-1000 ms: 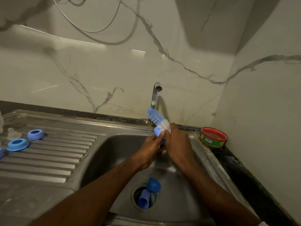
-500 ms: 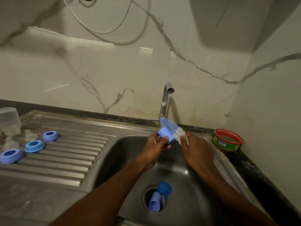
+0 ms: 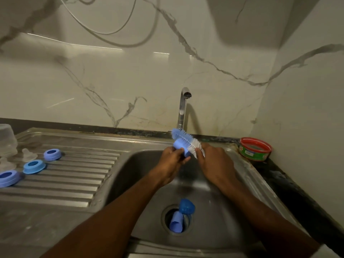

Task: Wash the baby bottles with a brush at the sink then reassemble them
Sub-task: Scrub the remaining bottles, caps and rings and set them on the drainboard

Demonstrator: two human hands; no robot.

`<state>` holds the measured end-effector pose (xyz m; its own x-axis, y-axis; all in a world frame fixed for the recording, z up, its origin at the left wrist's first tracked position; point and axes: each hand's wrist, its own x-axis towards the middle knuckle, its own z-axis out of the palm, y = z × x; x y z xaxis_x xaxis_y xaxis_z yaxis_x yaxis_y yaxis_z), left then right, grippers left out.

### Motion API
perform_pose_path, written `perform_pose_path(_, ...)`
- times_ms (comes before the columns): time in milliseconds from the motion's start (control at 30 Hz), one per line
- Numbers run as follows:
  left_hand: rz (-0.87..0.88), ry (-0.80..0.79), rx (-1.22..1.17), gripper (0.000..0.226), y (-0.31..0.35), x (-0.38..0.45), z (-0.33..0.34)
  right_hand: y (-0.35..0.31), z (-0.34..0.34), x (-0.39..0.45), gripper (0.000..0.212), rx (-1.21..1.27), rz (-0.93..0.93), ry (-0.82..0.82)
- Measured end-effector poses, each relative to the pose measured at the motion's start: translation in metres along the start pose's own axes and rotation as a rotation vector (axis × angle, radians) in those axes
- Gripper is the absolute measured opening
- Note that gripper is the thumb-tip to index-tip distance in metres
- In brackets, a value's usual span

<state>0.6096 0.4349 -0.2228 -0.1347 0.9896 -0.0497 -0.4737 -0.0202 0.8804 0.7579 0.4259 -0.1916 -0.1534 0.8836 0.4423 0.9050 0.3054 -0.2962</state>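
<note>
— While both hands worked over the basin, what did each grip have?

— The left hand [image 3: 172,161] had its fingers curled round a small blue cap [image 3: 181,147], and the right hand [image 3: 214,162] grasped the brush [image 3: 186,141] low on its white bristles, so the blue bristle tip stuck out up and to the left of that grip. Cap and brush touched, just below the tap [image 3: 183,107].

— What lay around them?

— Below both grips, down in the sink [image 3: 232,211], two more blue caps [image 3: 181,216] sat at the drain, one tipped into the hole, the other leaning on its rim. Well to the left of the left grip, on the ribbed drainboard [image 3: 74,174], three blue collar rings [image 3: 34,165] lay in a slanted row; clear teats [image 3: 28,155] stood just behind them, and a clear bottle [image 3: 7,140] stood at the far left edge. Right of the right grip, a red-rimmed tub [image 3: 255,148] sat on the dark tabletop [image 3: 290,183] in the corner.

— Anything in the way?

— Only the tap, standing directly behind the brush tip.
</note>
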Motion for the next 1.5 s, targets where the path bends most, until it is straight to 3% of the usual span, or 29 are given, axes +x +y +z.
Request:
perform_pose_path(167,-0.02,0.041,-0.266,0.025,0.002,0.001,0.004,-0.011,-0.003,-0.01,0.036,-0.017,-0.046,-0.016)
perform_pose_path(333,0.097,0.029,-0.124,0.043,0.002,0.007,-0.001,-0.009,-0.008,-0.018,0.038,-0.052,-0.016,0.039)
perform_pose_path(533,0.15,-0.177,-0.194,0.054,-0.007,-0.006,0.016,-0.009,-0.007,-0.011,0.038,0.01,0.048,0.004)
perform_pose_path(700,0.176,-0.138,0.013,0.061,-0.015,-0.006,0.021,0.001,-0.006,-0.007,0.039,0.08,0.047,0.007)
perform_pose_path(767,0.188,-0.077,0.114,0.06,-0.013,-0.002,0.013,-0.001,-0.006,-0.013,0.037,0.105,0.008,0.017)
perform_pose_path(867,0.178,-0.063,0.048,0.051,-0.008,-0.001,0.005,-0.005,-0.006,-0.018,0.036,0.069,-0.03,0.044)
perform_pose_path(1033,0.207,0.02,0.045,0.03,-0.015,-0.006,0.01,0.0,-0.004,-0.003,0.039,0.128,0.066,0.011)
perform_pose_path(1133,0.182,0.01,0.049,0.03,-0.01,-0.003,0.004,0.003,-0.004,-0.005,0.039,0.15,0.034,0.005)
perform_pose_path(1333,-0.033,-0.056,-0.314,0.037,-0.003,-0.006,0.01,-0.011,0.0,-0.018,0.038,0.074,-0.038,0.014)
perform_pose_path(1500,0.021,-0.068,-0.283,0.043,-0.005,-0.006,0.018,-0.018,0.0,-0.007,0.043,0.05,0.018,0.014)
